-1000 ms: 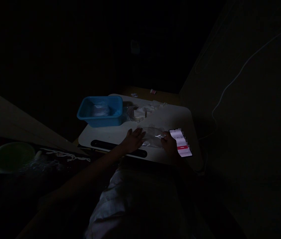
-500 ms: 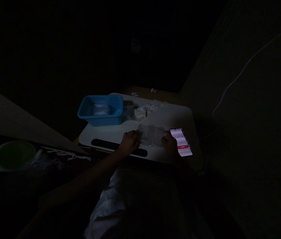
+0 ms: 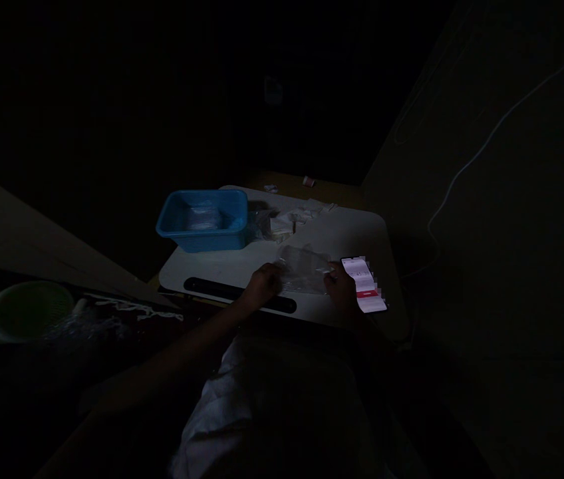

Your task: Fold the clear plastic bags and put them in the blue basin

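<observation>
A clear plastic bag (image 3: pixel 304 269) lies spread between my two hands over the white table (image 3: pixel 356 233). My left hand (image 3: pixel 263 283) is closed on the bag's left edge, thumb and fingers together. At the opposite edge my right hand (image 3: pixel 340 287) pinches the plastic, though the dim light blurs its fingers. Just right of that hand lies a lit phone (image 3: pixel 364 286), its screen showing digits and a red bar.
A blue basin (image 3: pixel 202 243) with a stack of clear plastic stands on the table's left. Crumpled plastic and white scraps (image 3: pixel 284 225) lie beside it. A black slot (image 3: pixel 212 288) runs along the near edge. A green basket (image 3: pixel 27 313) is at lower left; a white cable (image 3: pixel 461 171) hangs at right.
The plastic bag has lifted and wrinkled between my hands, catching more light. My left hand has closed more tightly at its edge; my right hand has barely moved.
</observation>
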### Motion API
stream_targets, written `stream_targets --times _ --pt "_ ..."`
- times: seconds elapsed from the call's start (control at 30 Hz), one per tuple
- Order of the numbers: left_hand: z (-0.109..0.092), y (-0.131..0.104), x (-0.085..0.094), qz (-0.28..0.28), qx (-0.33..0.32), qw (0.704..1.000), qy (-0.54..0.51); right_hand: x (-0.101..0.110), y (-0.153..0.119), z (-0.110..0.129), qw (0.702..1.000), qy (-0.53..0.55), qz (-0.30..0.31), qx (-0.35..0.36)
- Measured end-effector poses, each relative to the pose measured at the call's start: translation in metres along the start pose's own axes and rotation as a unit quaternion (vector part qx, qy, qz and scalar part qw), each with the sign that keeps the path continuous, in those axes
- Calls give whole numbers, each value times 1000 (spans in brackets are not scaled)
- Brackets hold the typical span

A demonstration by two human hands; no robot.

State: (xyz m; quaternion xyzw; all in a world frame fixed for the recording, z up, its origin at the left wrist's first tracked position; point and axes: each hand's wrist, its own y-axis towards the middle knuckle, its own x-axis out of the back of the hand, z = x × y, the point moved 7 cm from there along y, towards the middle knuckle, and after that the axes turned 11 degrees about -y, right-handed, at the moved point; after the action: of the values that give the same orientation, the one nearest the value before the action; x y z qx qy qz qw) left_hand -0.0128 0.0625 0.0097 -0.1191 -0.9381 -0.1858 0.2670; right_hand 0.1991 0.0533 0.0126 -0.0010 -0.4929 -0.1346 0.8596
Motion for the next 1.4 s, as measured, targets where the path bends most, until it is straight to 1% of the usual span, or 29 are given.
stream_targets --times 0.17,0.3,0.37,0.47,0.5,0.57,0.63,0.73,0.83,0.97,1.07,1.17,1.27,1.4 --pt "-2 0 -2 46 -1 998 38 0 0 0 1000 -4 -3 4" --pt "-13 1 0 79 -14 994 70 0 0 1 1000 0 2 13" --pt "-14 0 7 62 18 994 90 -1 -1 0 1000 0 4 12" --pt "-10 -6 19 13 92 985 145 0 -1 -1 1000 -9 3 5" --pt "-9 -8 20 9 106 981 161 0 -1 -1 1000 -13 2 3" --pt "-9 -12 17 19 108 978 175 0 -1 -1 1000 -21 5 6" --pt "-11 -12 11 24 91 983 160 -1 -1 0 1000 -24 8 12" --pt "-10 -11 7 8 82 991 107 0 -1 1 1000 -20 5 13" --pt "0 -11 7 -14 120 992 39 0 -2 1 1000 -12 0 12" --pt "12 -11 8 -49 165 983 -61 1 -2 2 1000 -11 -10 14" --pt "15 -10 7 -68 180 973 -131 1 -2 3 1000 -18 -8 10" --pt "13 -9 7 -88 179 964 -173 0 -2 4 1000 -19 6 3" --pt "11 -9 4 -83 175 964 -182 1 -3 5 1000 -18 7 2" --pt "8 -12 -1 -41 170 973 -154 2 -4 4 1000 -13 -9 5"
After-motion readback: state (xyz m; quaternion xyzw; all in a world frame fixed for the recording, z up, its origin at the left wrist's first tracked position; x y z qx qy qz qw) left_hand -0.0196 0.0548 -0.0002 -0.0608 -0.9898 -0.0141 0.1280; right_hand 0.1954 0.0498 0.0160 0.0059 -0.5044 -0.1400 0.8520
